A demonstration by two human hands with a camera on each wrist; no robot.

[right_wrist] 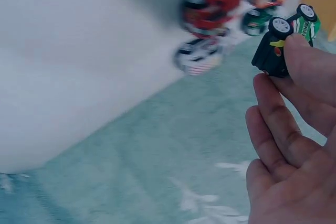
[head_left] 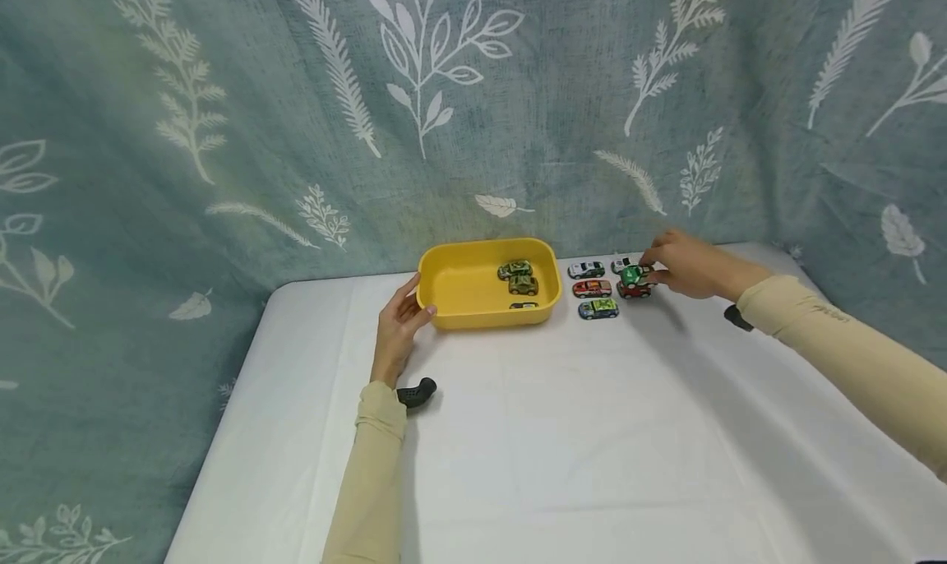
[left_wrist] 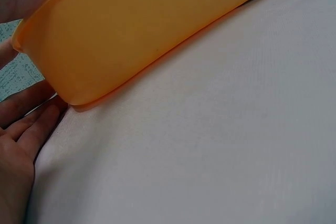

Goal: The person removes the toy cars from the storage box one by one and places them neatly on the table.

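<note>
My left hand [head_left: 396, 327] grips the left end of a yellow plastic bin [head_left: 473, 321], thumb at its rim and the other fingers along its outer side. Several toy cars lie in the right part of the bin, among them two camouflage-green ones [head_left: 515, 270]. My right hand [head_left: 690, 263] pinches a green toy car [right_wrist: 277, 45] between thumb and fingers, lifted above the table. Below it sits a red toy car [right_wrist: 211, 10], with a white toy car [right_wrist: 200, 56] beside it; the held car partly covers both in the head view.
Between the bin and my right hand stand a white-and-dark car [head_left: 587, 270], a red-orange car [head_left: 592, 288] and a yellow-green car [head_left: 598, 308] in a column. All rest on a white-covered table [head_left: 503, 449]. A leaf-patterned curtain [head_left: 562, 79] hangs close behind the bin.
</note>
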